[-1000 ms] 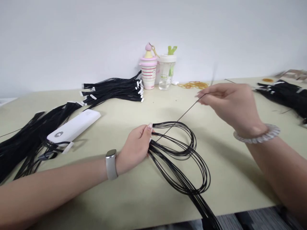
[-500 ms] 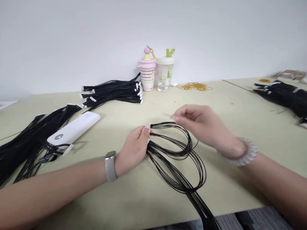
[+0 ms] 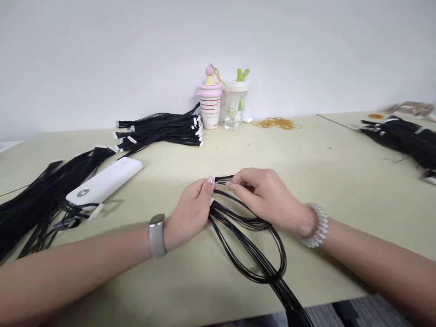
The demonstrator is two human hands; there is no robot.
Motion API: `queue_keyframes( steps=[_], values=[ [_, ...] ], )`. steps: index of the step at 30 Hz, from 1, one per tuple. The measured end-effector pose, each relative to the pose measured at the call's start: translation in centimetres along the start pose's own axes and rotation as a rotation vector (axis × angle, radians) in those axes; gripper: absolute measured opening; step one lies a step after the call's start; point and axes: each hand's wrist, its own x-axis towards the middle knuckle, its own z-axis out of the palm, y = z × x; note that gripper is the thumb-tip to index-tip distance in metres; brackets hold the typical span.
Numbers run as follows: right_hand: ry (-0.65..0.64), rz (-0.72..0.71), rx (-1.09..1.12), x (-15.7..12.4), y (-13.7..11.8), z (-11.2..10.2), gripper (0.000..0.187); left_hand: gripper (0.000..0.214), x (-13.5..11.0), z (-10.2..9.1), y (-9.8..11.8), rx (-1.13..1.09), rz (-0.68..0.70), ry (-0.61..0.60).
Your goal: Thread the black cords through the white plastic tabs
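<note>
My left hand (image 3: pixel 190 206) is closed around the gathered ends of a bundle of thin black wires (image 3: pixel 288 295), thumb on top. A white connector (image 3: pixel 212 200) shows at its fingertips. From there the wires loop out to the right and back, while the rest of the bundle runs down over the table's near edge. Just right of the left thumb, my right hand (image 3: pixel 269 195) pinches a black wire, its tip pointing at the white piece under that thumb. The right fingers partly hide the upper loop.
Piles of black wires with white connectors lie at the left (image 3: pixel 30 204), back (image 3: pixel 160 129) and right (image 3: pixel 405 136). A white power bank (image 3: pixel 105 181) rests at left. A pink-lidded cup (image 3: pixel 210 109), a clear cup (image 3: pixel 233 109) and rubber bands (image 3: pixel 277 123) are near the wall.
My right hand has moved left and slightly down, bringing its pinched fingers close to my left thumb. The wire loops have shifted with it. My left hand has stayed in place.
</note>
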Motion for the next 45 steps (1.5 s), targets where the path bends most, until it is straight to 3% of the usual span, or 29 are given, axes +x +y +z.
queue_keyframes(
  steps=[17, 32, 35, 39, 41, 45],
  values=[
    [-0.103, -0.009, -0.007, 0.3, 0.2, 0.1, 0.020, 0.030, -0.1, -0.2, 0.1, 0.078, 0.052, 0.004],
    [-0.076, -0.133, -0.161, 0.4, 0.7, 0.9, 0.016, 0.037, 0.1, -0.2, -0.3, 0.054, 0.077, -0.073],
    [-0.085, -0.145, -0.237, 0.5, 0.8, 0.2, 0.012, 0.037, 0.3, -0.1, -0.4, -0.004, 0.064, -0.061],
    [0.048, -0.109, -0.264, 0.1, 0.2, -2.3, 0.034, 0.034, 0.4, 0.1, -0.5, -0.089, -0.041, -0.007],
    [-0.075, -0.022, -0.199, -0.4, -0.3, -3.6, 0.035, 0.034, 0.3, 0.1, -0.3, -0.086, -0.043, 0.026],
    [-0.660, 0.080, 0.038, -1.0, -0.6, -4.1, 0.042, 0.036, 0.2, 0.1, 0.0, -0.073, -0.053, 0.058]
  ],
)
